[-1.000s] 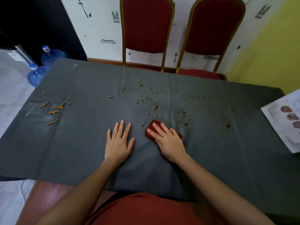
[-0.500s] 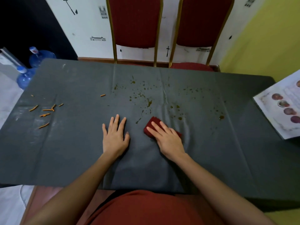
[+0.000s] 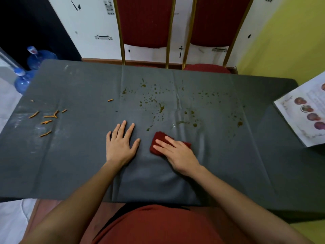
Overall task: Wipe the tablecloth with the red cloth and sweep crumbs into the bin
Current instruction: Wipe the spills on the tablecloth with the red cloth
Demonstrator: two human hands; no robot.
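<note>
Cloth pressed flat, wipe barely begun.
The right hand (image 3: pixel 177 152) presses the red cloth (image 3: pixel 156 140) at the bench's front middle, fingers straight and slightly apart. The left hand (image 3: pixel 121 143), fingers spread, steadies the tablecloth (image 3: pixel 70 164). In the last second the cloth has hardly shifted, so stains (image 3: pixel 161 108) and crumbs (image 3: pixel 49 117) remain.

The tablecloth (image 3: pixel 70 155) is matt grey cloth, creased along its folds, with wet, shiny brownish spots (image 3: pixel 161 108). The red cloth (image 3: pixel 157 138) looks thick and nubbly. The chairs (image 3: pixel 146 23) have red fabric in glossy gold metal frames. The water bottles (image 3: pixel 40 57) are translucent blue plastic, and the printed sheet (image 3: pixel 299 124) is smooth paper.
</note>
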